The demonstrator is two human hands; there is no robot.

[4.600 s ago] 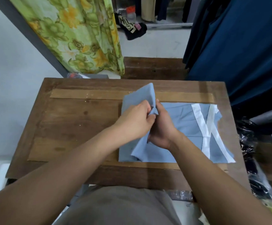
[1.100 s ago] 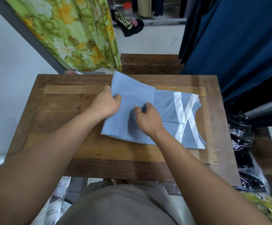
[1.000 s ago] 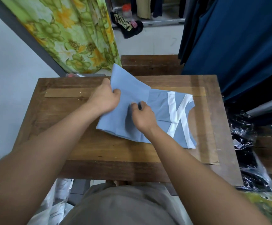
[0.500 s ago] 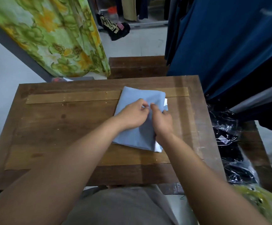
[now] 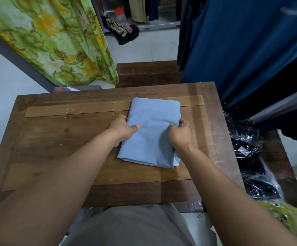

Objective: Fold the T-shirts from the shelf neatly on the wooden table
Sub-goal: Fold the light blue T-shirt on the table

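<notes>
A folded light-blue T-shirt (image 5: 151, 132) was seen lying flat on the wooden table (image 5: 55, 139), right of its middle. Its left edge was gripped by the left hand (image 5: 122, 129), thumb laid on top and fingers tucked under. Its right edge was pinched by the curled right hand (image 5: 180, 134). Plastic-wrapped dark packages (image 5: 250, 157) were stacked to the right. Farther off, a green floral curtain (image 5: 55, 41) and dark blue garments (image 5: 241, 41) were hung.
</notes>
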